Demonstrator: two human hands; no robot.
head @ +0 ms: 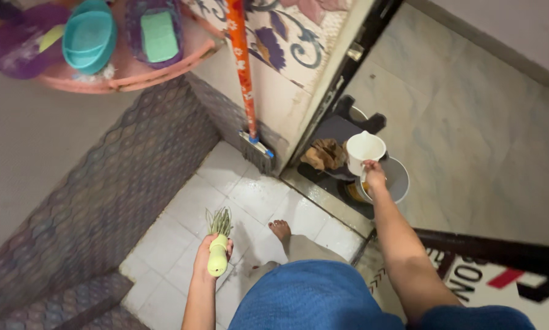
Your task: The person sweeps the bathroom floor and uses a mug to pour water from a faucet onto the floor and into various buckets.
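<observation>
My left hand (205,252) grips a pale green brush (218,247) by its handle, bristles pointing away over the wet white floor tiles (183,201). My right hand (374,175) reaches out past the doorway and holds a white plastic mug (363,150) by its handle. The mug hangs above a grey bucket (399,177) that stands outside on the marble floor. My bare foot (280,230) rests on the tiles below the door sill.
An orange-handled broom (244,73) leans in the corner by the door. A pink corner shelf (122,76) carries a teal soap dish and a purple one. A brown cloth (325,154) lies on a dark stand. A patterned tile wall (97,195) runs along the left.
</observation>
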